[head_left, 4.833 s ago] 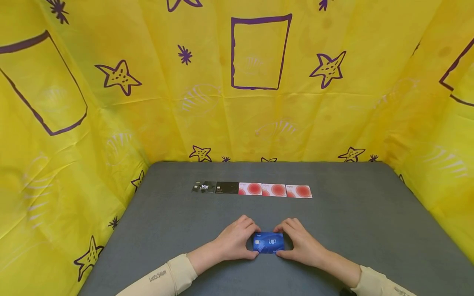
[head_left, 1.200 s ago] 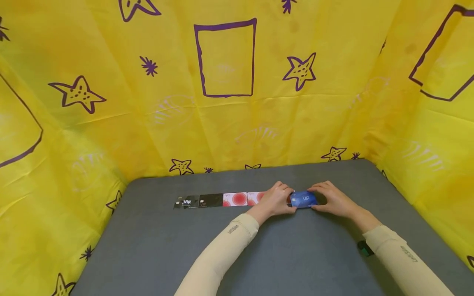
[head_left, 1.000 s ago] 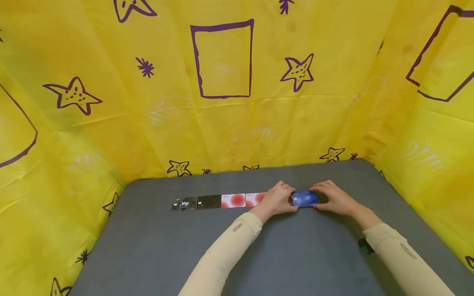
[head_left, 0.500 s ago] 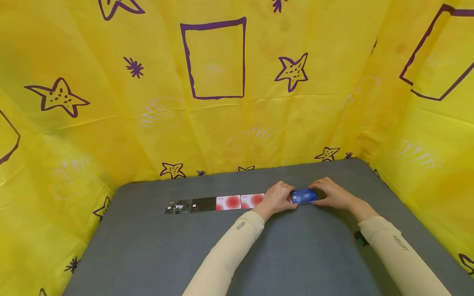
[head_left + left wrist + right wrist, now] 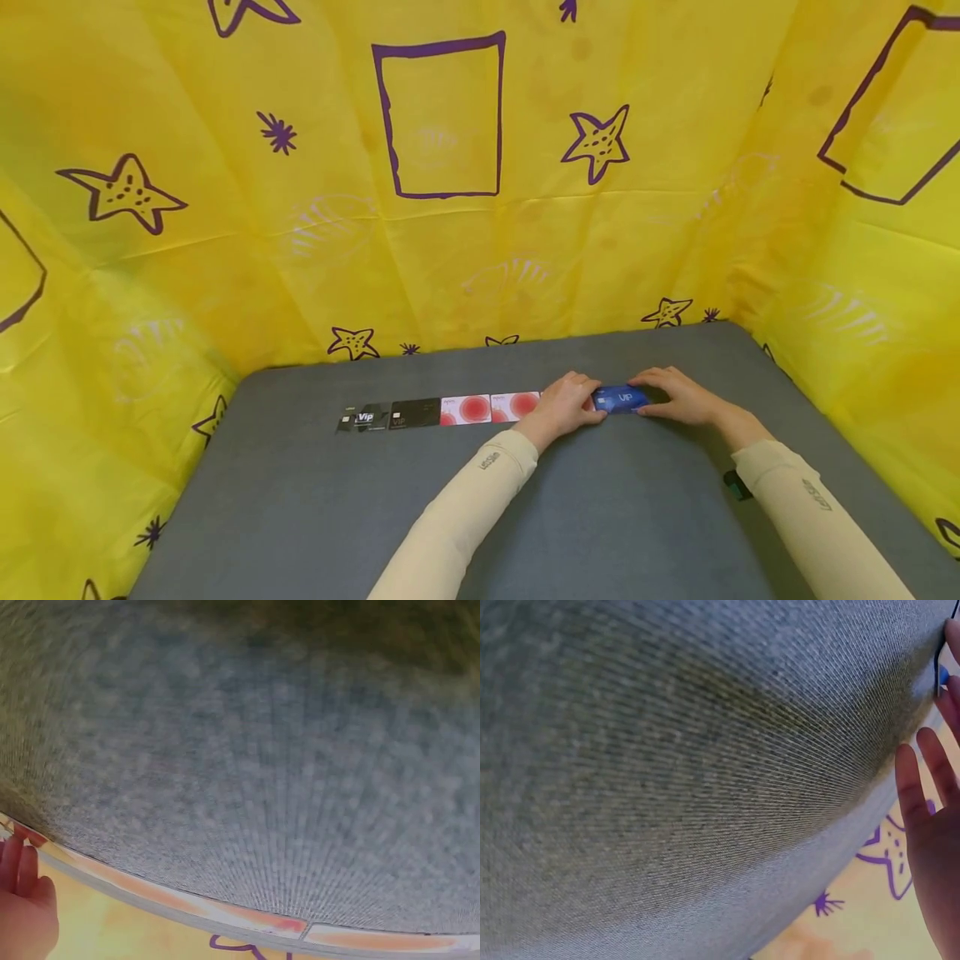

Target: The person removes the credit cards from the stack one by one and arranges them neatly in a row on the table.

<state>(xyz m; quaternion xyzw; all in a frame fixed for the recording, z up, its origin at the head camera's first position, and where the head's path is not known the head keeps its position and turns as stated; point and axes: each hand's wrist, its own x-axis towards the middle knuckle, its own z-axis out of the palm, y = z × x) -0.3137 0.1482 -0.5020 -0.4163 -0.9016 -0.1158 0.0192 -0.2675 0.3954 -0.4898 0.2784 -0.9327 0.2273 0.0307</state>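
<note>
A blue VIP card (image 5: pixel 621 399) lies at the right end of a row of cards. My left hand (image 5: pixel 564 406) pinches its left edge between thumb and fingers. From the other side, my right hand (image 5: pixel 684 396) pinches the right corners, thumb near and index finger far. Left of it come three white cards with red circles, two in plain sight (image 5: pixel 465 409); my left hand partly covers the third. A black VIP card (image 5: pixel 415 413) and a dark patterned Vip card (image 5: pixel 363 418) end the row. Only a blue sliver (image 5: pixel 943 675) of the held card shows in the right wrist view.
The grey table (image 5: pixel 337 500) carries the row towards its far edge. A yellow curtain (image 5: pixel 450 275) with purple drawings stands behind it and along both sides. A small dark and green item (image 5: pixel 738 485) shows by my right wrist.
Both hands have carried the blue card from the near middle of the table to the row's right end. Over the last second it has barely moved, while the head view shifted slightly.
</note>
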